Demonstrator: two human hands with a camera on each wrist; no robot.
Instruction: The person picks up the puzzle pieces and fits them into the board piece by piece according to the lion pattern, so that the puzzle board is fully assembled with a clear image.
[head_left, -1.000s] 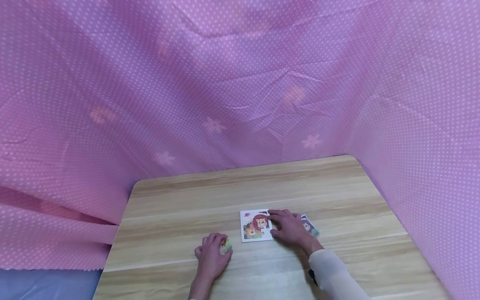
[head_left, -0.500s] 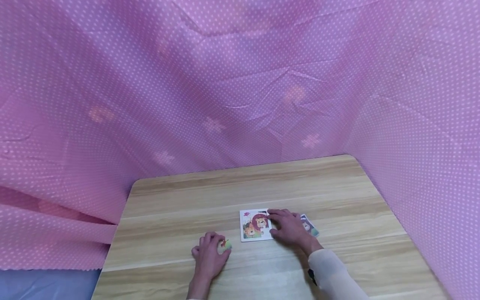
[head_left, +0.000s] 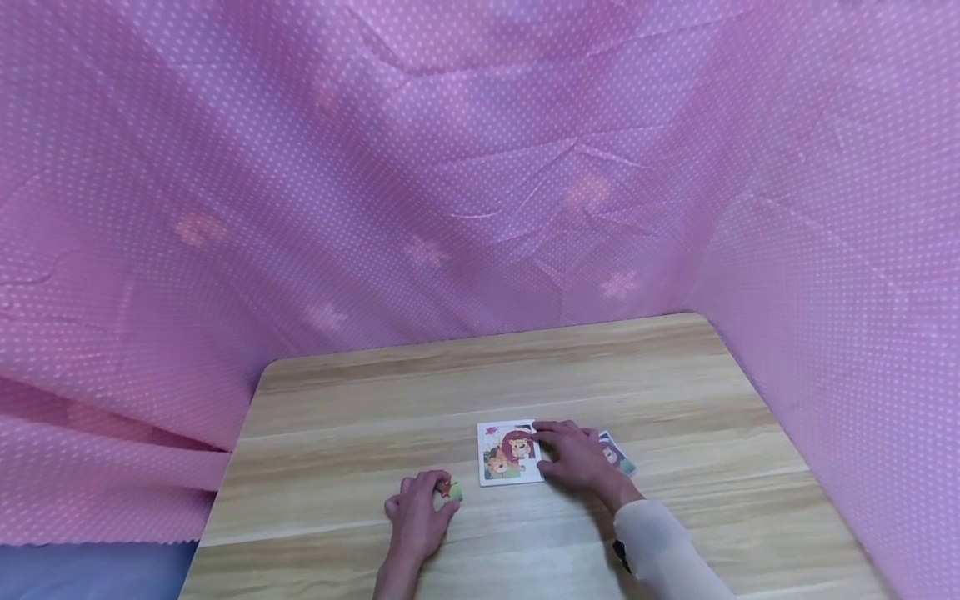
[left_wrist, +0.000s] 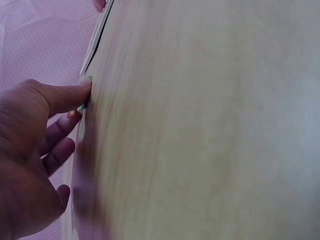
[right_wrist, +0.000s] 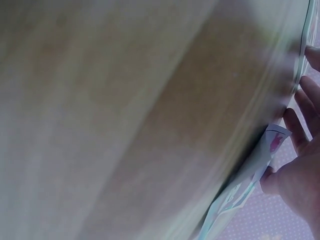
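Observation:
A square jigsaw puzzle (head_left: 498,467) with a white border lies flat on the table, showing a lion and a smaller orange animal. Its lower right corner shows bare white. My right hand (head_left: 573,457) rests at the puzzle's right edge, with index fingertip near the top corner and thumb lower down. To the left of the puzzle, my left hand (head_left: 420,515) pinches a small puzzle piece (head_left: 454,493), green with a reddish figure, between thumb and fingers, low over the wood. The left wrist view shows the thumb (left_wrist: 70,96) on that piece, seen nearly edge-on.
Partly behind my right hand lies a picture card (head_left: 621,458) with a dark animal, turned at an angle. The wooden table (head_left: 360,400) has rounded far corners. Pink dotted cloth (head_left: 480,208) hangs at the back and both sides.
The left hand has shifted very slightly left and its fingers show more of the puzzle piece. The right hand stays at the puzzle's edge; the view has drifted a little.

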